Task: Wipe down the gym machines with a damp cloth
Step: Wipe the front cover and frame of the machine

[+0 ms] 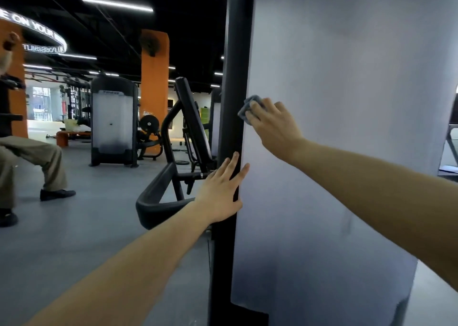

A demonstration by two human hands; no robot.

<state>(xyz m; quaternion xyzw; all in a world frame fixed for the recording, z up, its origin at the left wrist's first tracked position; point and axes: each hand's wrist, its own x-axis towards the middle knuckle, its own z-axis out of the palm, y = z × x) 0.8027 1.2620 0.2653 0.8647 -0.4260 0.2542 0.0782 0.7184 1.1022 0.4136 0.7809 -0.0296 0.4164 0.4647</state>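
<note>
Two arms reach into view, and I read across from the left. A seated person (29, 157) in khaki trousers is at the far edge. Further back stand another weight machine (114, 120) and an orange pillar (153, 78). Nearer me, a tilted black back pad (193, 117) rises beside the machine I am working on.

My left grip (220, 192) lies flat on the machine's black upright post (233, 102), fingers straight and spread, holding nothing; I judge it is only bracing me. Just right of the post and higher up is the cloth (247, 107), a small grey-blue wad pressed to the edge of the pale panel (347, 152). My right grip (272, 125) covers most of it, fingers curled over the bunched fabric, so only one corner shows past the fingertips.

I expect the cloth to be light, limp and a little slick when damp, likely to fold under itself. It seems best held bunched under the fingers with the palm pushing. The panel looks smooth and stiff, so firm strokes should suit it.
</note>
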